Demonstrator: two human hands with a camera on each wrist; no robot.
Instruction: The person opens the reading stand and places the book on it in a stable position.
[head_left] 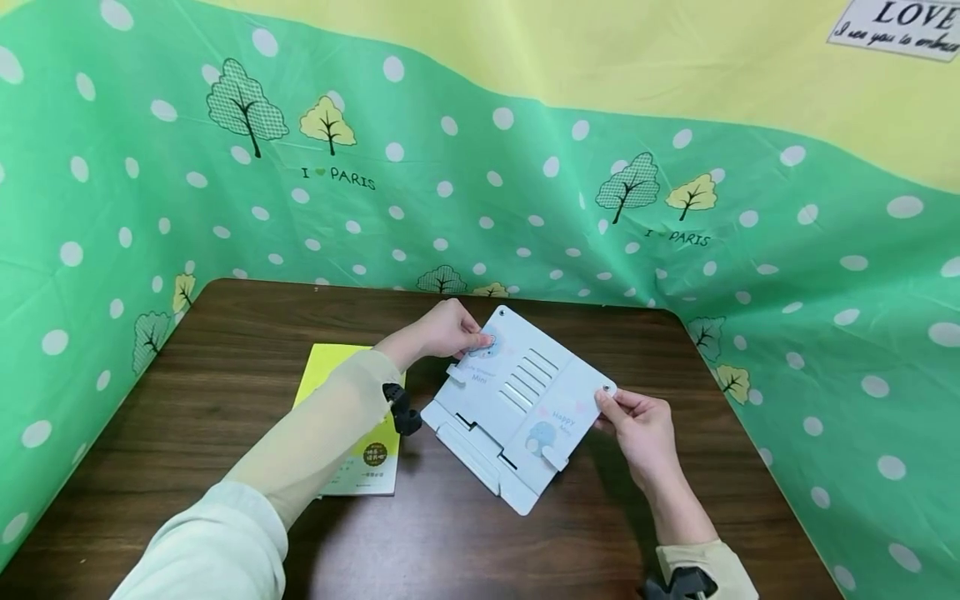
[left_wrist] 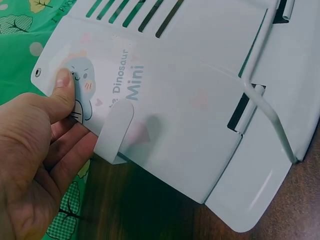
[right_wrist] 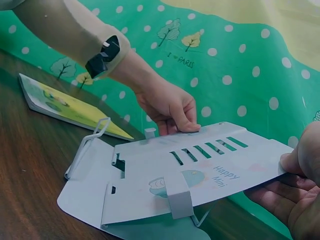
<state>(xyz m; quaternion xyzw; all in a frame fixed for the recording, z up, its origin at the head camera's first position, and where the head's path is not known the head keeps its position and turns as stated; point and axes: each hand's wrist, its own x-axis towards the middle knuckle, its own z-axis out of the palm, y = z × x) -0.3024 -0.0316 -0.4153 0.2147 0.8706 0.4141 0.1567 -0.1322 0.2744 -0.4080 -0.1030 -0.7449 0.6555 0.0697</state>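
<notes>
A white metal book stand (head_left: 517, 392) with slots, page clips and dinosaur prints is held slantwise over the table by both hands. My left hand (head_left: 450, 329) pinches its far left edge, thumb on the printed face and fingers underneath, beside a page clip (left_wrist: 116, 130). At the opposite corner my right hand (head_left: 637, 429) grips the edge between thumb and fingers. The hinged lower flap (right_wrist: 87, 180) points toward the near left, and a bent wire piece (left_wrist: 265, 107) stands out from it.
A yellow book (head_left: 382, 454) lies on the dark wooden table (head_left: 187, 417), partly hidden under my left forearm. Green polka-dot cloth (head_left: 465, 192) with tree prints hangs behind and along both sides of the table.
</notes>
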